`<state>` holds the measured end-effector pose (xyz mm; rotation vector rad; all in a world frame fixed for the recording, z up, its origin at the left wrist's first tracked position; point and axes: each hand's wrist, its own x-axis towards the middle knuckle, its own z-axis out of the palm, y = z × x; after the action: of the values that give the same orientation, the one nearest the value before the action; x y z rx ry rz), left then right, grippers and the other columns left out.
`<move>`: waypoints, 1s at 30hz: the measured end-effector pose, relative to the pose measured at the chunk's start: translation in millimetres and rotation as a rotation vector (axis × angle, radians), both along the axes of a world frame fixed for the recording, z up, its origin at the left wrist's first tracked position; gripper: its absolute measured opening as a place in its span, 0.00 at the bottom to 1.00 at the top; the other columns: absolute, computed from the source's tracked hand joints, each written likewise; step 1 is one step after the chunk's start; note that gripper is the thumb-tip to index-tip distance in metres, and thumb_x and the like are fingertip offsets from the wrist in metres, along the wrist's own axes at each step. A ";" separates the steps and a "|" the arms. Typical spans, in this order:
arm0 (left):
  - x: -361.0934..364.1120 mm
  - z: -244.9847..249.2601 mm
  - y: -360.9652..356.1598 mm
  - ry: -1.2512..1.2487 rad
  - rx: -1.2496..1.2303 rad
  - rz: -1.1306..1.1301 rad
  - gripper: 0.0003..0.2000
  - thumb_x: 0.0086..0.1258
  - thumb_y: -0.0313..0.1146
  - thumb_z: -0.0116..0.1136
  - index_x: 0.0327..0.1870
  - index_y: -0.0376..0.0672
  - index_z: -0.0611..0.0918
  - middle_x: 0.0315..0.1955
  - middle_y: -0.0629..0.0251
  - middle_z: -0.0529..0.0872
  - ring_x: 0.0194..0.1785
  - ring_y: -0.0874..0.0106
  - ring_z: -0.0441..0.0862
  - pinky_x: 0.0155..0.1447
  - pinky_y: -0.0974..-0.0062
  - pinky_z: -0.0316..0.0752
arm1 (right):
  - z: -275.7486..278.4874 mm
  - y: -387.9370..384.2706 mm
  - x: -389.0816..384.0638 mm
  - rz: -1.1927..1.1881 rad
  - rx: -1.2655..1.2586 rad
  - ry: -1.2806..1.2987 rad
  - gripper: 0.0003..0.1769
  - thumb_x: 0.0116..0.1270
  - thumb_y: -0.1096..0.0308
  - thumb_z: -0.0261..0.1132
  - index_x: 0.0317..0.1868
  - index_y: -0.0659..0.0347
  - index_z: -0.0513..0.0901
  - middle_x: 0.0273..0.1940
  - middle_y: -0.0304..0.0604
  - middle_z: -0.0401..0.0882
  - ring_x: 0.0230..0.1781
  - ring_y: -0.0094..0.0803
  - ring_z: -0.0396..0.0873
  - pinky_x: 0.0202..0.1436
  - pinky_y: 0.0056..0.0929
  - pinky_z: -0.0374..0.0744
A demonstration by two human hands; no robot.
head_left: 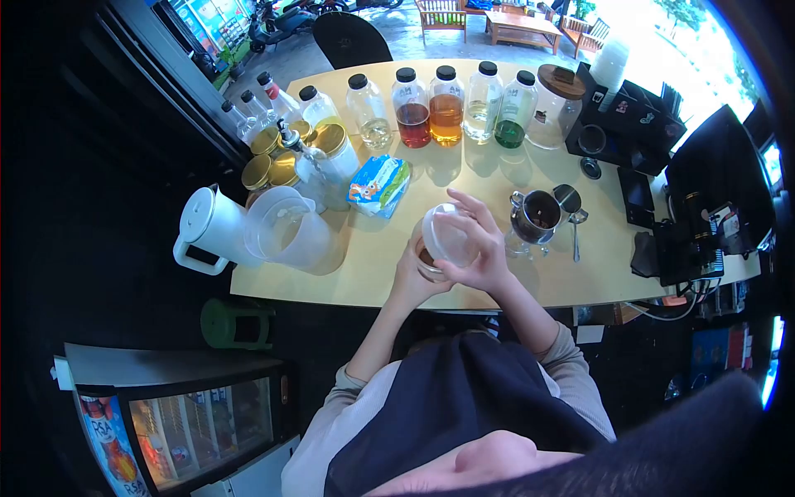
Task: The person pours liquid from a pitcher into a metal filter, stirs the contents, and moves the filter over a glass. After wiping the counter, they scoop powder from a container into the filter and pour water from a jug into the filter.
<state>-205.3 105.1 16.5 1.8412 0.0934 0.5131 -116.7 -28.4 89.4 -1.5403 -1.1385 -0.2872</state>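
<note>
My left hand [411,277] is wrapped round a small round container [426,257] with something brown inside, near the table's front edge. In my right hand [487,257] is a clear plastic lid [451,238], tilted over the container's mouth, with the fingers spread along its edge. To the right of my hands, a metal coffee filter [538,214] holding dark grounds sits on a glass. A small metal lid [566,197] and a spoon [576,244] lie beside it. The lower part of the container is hidden by my hands.
Bottles of coloured syrup [445,116] line the table's back. A wipes packet [378,184], plastic pitcher [290,232], white jug [211,228] and gold-lidded jars [330,142] stand left. A wooden-lidded jar [553,112], plastic cups [611,62] and a monitor [719,178] are right.
</note>
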 end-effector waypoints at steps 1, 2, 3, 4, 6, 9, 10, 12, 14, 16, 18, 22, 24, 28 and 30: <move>3.0 -10.7 1.2 -0.003 0.000 -0.001 0.48 0.39 0.36 0.80 0.66 0.40 0.65 0.56 0.53 0.79 0.61 0.60 0.78 0.63 0.65 0.74 | 3.1 -0.3 -0.3 -0.001 0.000 -0.003 0.33 0.48 0.56 0.74 0.56 0.61 0.82 0.65 0.56 0.69 0.63 0.47 0.72 0.64 0.42 0.72; 7.8 -29.7 4.7 0.074 0.044 -0.021 0.47 0.39 0.36 0.79 0.66 0.41 0.66 0.56 0.54 0.79 0.60 0.60 0.78 0.62 0.65 0.75 | 6.0 -1.0 -0.2 -0.031 -0.049 -0.085 0.33 0.44 0.57 0.76 0.54 0.57 0.83 0.65 0.55 0.69 0.60 0.48 0.73 0.63 0.44 0.72; 10.8 -29.9 4.7 0.150 0.087 -0.043 0.46 0.40 0.36 0.78 0.66 0.41 0.66 0.55 0.54 0.79 0.60 0.60 0.79 0.61 0.65 0.75 | 7.8 -2.1 0.2 -0.064 -0.099 -0.167 0.32 0.40 0.58 0.77 0.52 0.53 0.85 0.65 0.54 0.69 0.58 0.49 0.75 0.62 0.45 0.72; 11.8 -30.3 4.4 0.147 0.088 -0.051 0.46 0.40 0.36 0.78 0.66 0.41 0.66 0.55 0.54 0.79 0.60 0.60 0.79 0.61 0.65 0.75 | 9.1 -3.0 1.2 -0.073 -0.100 -0.169 0.32 0.40 0.58 0.77 0.52 0.53 0.85 0.65 0.54 0.69 0.58 0.49 0.75 0.62 0.45 0.72; 11.9 -24.7 2.9 0.210 0.014 -0.091 0.45 0.40 0.36 0.76 0.65 0.41 0.66 0.55 0.54 0.80 0.59 0.61 0.80 0.58 0.66 0.77 | 11.4 -4.4 3.4 -0.035 -0.158 -0.178 0.30 0.41 0.58 0.76 0.50 0.50 0.85 0.66 0.53 0.68 0.58 0.49 0.74 0.62 0.47 0.72; 15.3 -12.3 0.4 0.224 0.073 -0.118 0.44 0.40 0.36 0.76 0.64 0.40 0.67 0.54 0.54 0.80 0.57 0.62 0.81 0.56 0.67 0.78 | 20.6 -5.4 3.9 -0.030 -0.262 -0.252 0.28 0.42 0.58 0.76 0.48 0.52 0.85 0.65 0.53 0.70 0.59 0.50 0.73 0.62 0.46 0.72; 16.3 -14.5 0.3 0.223 0.074 -0.123 0.44 0.40 0.36 0.76 0.64 0.40 0.67 0.54 0.54 0.80 0.57 0.62 0.81 0.56 0.67 0.78 | 22.1 -5.4 4.6 -0.035 -0.262 -0.252 0.28 0.42 0.58 0.76 0.48 0.52 0.85 0.65 0.53 0.70 0.59 0.50 0.73 0.62 0.46 0.72; 17.0 -16.1 0.0 0.162 0.034 -0.108 0.43 0.41 0.35 0.76 0.64 0.40 0.67 0.52 0.56 0.81 0.56 0.63 0.81 0.55 0.67 0.78 | 24.2 -4.9 6.4 0.005 -0.277 -0.246 0.25 0.42 0.58 0.75 0.45 0.51 0.85 0.65 0.51 0.70 0.58 0.50 0.73 0.62 0.47 0.71; 14.4 -10.7 -0.9 0.169 0.020 -0.105 0.43 0.41 0.36 0.76 0.64 0.40 0.67 0.52 0.56 0.81 0.56 0.63 0.82 0.54 0.67 0.78 | 26.2 -5.1 7.3 0.017 -0.302 -0.241 0.25 0.43 0.58 0.75 0.45 0.51 0.84 0.65 0.51 0.70 0.57 0.50 0.73 0.62 0.48 0.72; 12.6 -8.9 -1.2 0.180 0.004 -0.102 0.43 0.41 0.36 0.77 0.64 0.40 0.67 0.52 0.56 0.81 0.55 0.63 0.82 0.54 0.67 0.78 | 26.4 -4.9 7.9 0.030 -0.329 -0.231 0.25 0.43 0.58 0.75 0.45 0.52 0.84 0.65 0.50 0.70 0.57 0.50 0.73 0.61 0.48 0.72; 11.8 -12.6 -0.5 0.152 0.016 -0.101 0.43 0.43 0.36 0.77 0.64 0.40 0.67 0.52 0.57 0.81 0.55 0.64 0.81 0.53 0.67 0.78 | 26.2 -3.8 8.6 0.041 -0.378 -0.278 0.25 0.43 0.59 0.74 0.45 0.52 0.82 0.62 0.49 0.72 0.56 0.50 0.73 0.61 0.49 0.72; 9.4 -15.2 0.2 0.227 -0.026 -0.117 0.42 0.44 0.35 0.76 0.64 0.41 0.67 0.52 0.57 0.81 0.55 0.65 0.81 0.52 0.68 0.79 | 32.3 -2.6 3.3 0.022 -0.452 -0.295 0.25 0.44 0.59 0.73 0.45 0.52 0.82 0.59 0.47 0.74 0.55 0.50 0.72 0.60 0.49 0.72; 10.1 -17.3 0.4 0.194 -0.016 -0.114 0.41 0.45 0.35 0.76 0.63 0.41 0.68 0.52 0.57 0.80 0.56 0.65 0.81 0.53 0.68 0.78 | 35.2 -2.2 3.1 0.033 -0.475 -0.312 0.24 0.44 0.59 0.73 0.45 0.52 0.82 0.57 0.47 0.75 0.55 0.50 0.72 0.60 0.48 0.72; 10.3 -16.0 -1.5 0.195 -0.013 -0.109 0.42 0.44 0.35 0.76 0.64 0.41 0.67 0.53 0.57 0.79 0.57 0.65 0.80 0.55 0.68 0.77 | 35.4 -2.4 14.2 0.090 -0.487 -0.311 0.25 0.44 0.57 0.73 0.45 0.51 0.80 0.56 0.45 0.76 0.56 0.48 0.72 0.61 0.47 0.71; 10.2 -15.1 -2.8 0.133 0.024 -0.095 0.42 0.44 0.34 0.77 0.64 0.41 0.67 0.53 0.57 0.79 0.58 0.65 0.79 0.57 0.68 0.76 | 40.5 -3.8 22.5 0.251 -0.482 -0.231 0.25 0.42 0.57 0.72 0.45 0.52 0.81 0.54 0.44 0.77 0.54 0.47 0.72 0.61 0.46 0.71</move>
<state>-195.0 102.3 1.5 1.8928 0.0895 0.3266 -94.2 -32.2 129.9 -1.7847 -1.6556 -0.0162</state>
